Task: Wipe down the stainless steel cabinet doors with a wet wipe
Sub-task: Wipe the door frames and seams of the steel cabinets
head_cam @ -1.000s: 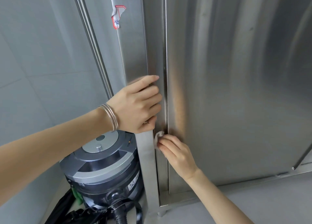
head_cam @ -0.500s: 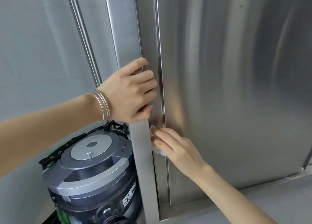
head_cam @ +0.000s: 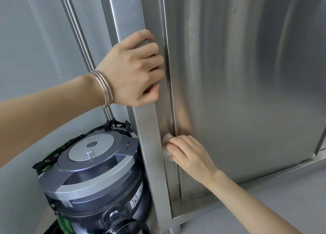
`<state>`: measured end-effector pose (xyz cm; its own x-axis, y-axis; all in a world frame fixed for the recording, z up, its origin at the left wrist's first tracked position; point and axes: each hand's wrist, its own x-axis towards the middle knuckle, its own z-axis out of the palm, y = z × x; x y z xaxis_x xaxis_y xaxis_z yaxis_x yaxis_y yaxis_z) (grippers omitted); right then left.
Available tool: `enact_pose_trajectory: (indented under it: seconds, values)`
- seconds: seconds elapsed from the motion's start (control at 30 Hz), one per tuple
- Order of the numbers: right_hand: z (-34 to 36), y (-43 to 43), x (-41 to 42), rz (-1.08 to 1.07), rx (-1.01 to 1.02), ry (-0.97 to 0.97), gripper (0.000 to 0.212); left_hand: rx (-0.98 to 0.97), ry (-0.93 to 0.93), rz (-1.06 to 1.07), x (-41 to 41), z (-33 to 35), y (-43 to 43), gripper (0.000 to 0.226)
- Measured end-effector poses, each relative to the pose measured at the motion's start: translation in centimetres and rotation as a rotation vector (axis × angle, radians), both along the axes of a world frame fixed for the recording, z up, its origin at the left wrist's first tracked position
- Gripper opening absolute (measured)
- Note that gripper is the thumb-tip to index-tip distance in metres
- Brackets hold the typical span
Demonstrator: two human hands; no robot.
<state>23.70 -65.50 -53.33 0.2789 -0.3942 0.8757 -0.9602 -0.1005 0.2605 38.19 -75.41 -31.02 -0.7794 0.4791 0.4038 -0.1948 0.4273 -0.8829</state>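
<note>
A brushed stainless steel cabinet door (head_cam: 247, 92) fills the right of the view. At its left edge stands the cabinet's vertical corner post (head_cam: 150, 128). My left hand (head_cam: 134, 69), with thin bracelets at the wrist, grips that post, fingers curled round its front edge. Lower down, my right hand (head_cam: 187, 154) presses a small white wet wipe (head_cam: 166, 145) against the strip between the post and the door's left seam. Most of the wipe is hidden under my fingers.
A grey and dark-blue canister vacuum cleaner (head_cam: 93, 172) with black and green straps stands on the floor left of the post, against a pale tiled wall (head_cam: 35, 57). A thin metal pipe (head_cam: 77, 30) runs up the wall. Grey floor (head_cam: 264, 207) lies below the door.
My right hand and the wipe have slid down the seam, away from my left hand. The view has tilted down, showing more of the vacuum cleaner. My left hand keeps its grip on the post.
</note>
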Motion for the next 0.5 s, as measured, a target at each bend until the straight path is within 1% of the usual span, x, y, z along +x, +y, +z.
enact_pose_trajectory:
  seconds: [0.07, 0.13, 0.17, 0.23, 0.3, 0.5]
  values:
    - [-0.7, 0.0, 0.2, -0.009, -0.018, -0.031, 0.013, 0.001, 0.001, 0.002, 0.0, 0.0, -0.1, 0.035]
    - [-1.5, 0.0, 0.5, -0.008, -0.013, -0.044, 0.024, -0.003, 0.009, 0.003, 0.0, 0.0, -0.1, 0.035]
    - [-1.9, 0.1, 0.7, -0.009, 0.002, -0.023, 0.024, -0.001, 0.01, -0.001, 0.0, 0.0, -0.1, 0.034]
    - [-2.1, 0.3, 0.7, -0.013, 0.021, 0.04, 0.018, 0.007, 0.008, -0.014, 0.0, 0.0, 0.0, 0.034]
    - [-1.4, 0.3, 0.5, -0.007, 0.015, 0.072, 0.018, 0.014, 0.013, -0.019, 0.0, 0.0, 0.1, 0.033]
    - [-0.9, 0.1, 0.3, 0.033, -0.026, 0.008, 0.016, 0.029, 0.013, 0.005, 0.1, 0.0, 0.2, 0.035]
